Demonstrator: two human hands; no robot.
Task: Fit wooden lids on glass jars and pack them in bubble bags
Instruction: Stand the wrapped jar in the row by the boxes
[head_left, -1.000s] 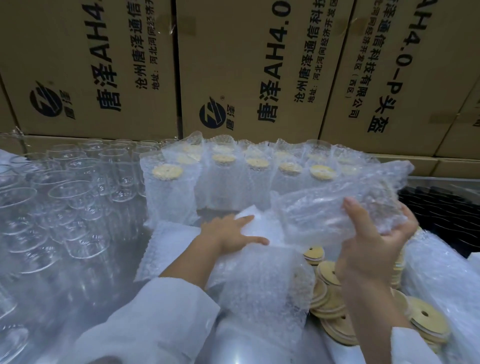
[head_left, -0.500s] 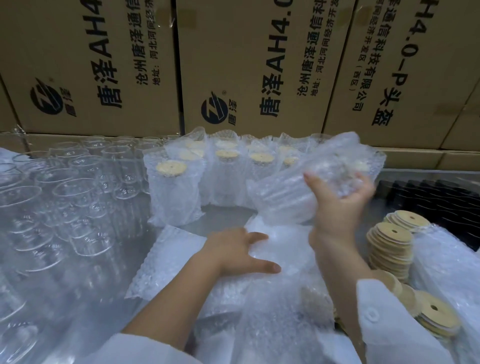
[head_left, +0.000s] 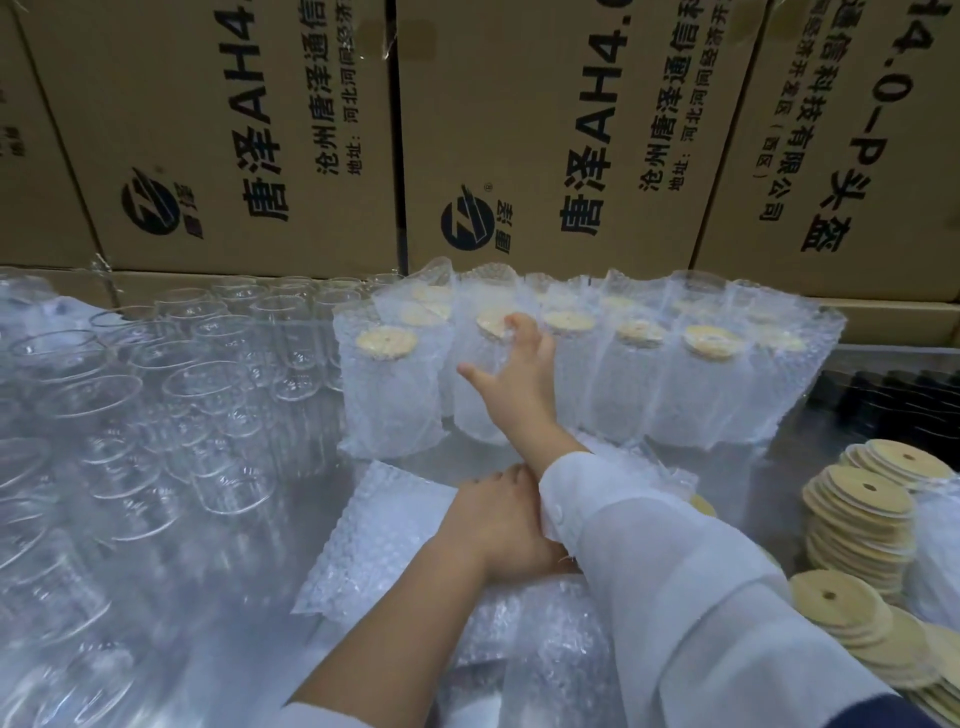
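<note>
Your right grip (head_left: 511, 358) reaches to the front row of bagged jars (head_left: 691, 384) at mid-frame. Its thumb and fingers are spread against the second jar (head_left: 480, 410) from the left, and the fingertips lie at that jar's lid (head_left: 491, 319). As far as the blur lets you see, it clasps nothing. Your left grip (head_left: 493, 519) rests on the flat bags (head_left: 374, 551) at lower centre, but your right sleeve (head_left: 675, 597) crosses over its fingers, so you cannot tell whether they are straight or curled. The back rows of bagged jars are hazy behind plastic. Bare jars (head_left: 197, 395) crowd the left of the surface (head_left: 462, 449), blurred and cut off at the frame edge. Loose lids (head_left: 857, 509) are stacked at the right, some cut off at the lower right corner. Dark things (head_left: 893, 400) at the right edge are too dim to name. Boxes (head_left: 234, 130) fill the top.
</note>
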